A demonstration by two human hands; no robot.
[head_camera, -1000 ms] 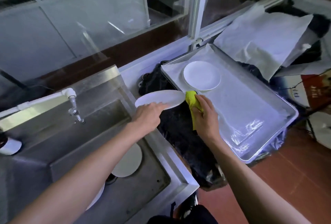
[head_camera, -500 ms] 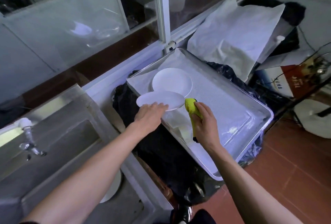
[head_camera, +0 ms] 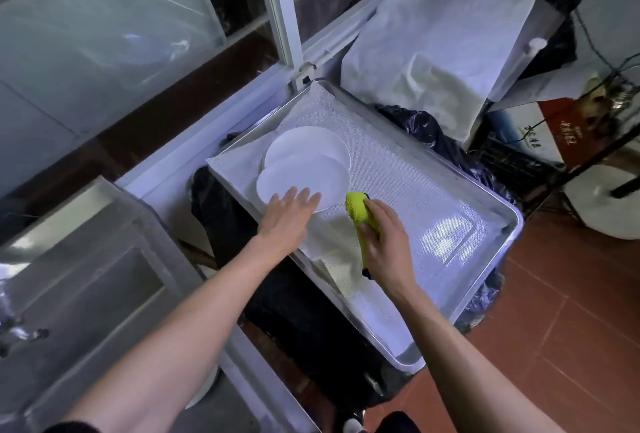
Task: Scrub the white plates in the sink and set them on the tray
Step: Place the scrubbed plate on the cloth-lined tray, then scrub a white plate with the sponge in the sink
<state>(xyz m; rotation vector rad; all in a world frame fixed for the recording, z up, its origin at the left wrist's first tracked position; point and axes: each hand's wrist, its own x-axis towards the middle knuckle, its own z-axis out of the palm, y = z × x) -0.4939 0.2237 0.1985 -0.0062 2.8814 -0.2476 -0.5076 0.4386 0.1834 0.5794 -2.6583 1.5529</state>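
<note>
Plate (head_camera: pixel 304 178) now laid at tray (head_camera: pixel 485 190) far-left corner, overlapping second plate (head_camera: pixel 308 143) behind it. Judged stiff, light, breakable, likely slick when wet; best taken at rim. Left hand (head_camera: pixel 285 216) flattened, fingertips resting on near rim. Sponge (head_camera: pixel 360 214) gripped by right hand (head_camera: pixel 384 242). Half second earlier, plate was held above tray edge by left hand.

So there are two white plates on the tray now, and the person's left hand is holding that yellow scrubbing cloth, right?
Not quite. The head view shows the yellow scrubbing cloth gripped in the right hand, not the left. The left hand lies with straight fingers on the nearer white plate, which overlaps the farther white plate. Both plates are indeed on the tray.
</note>
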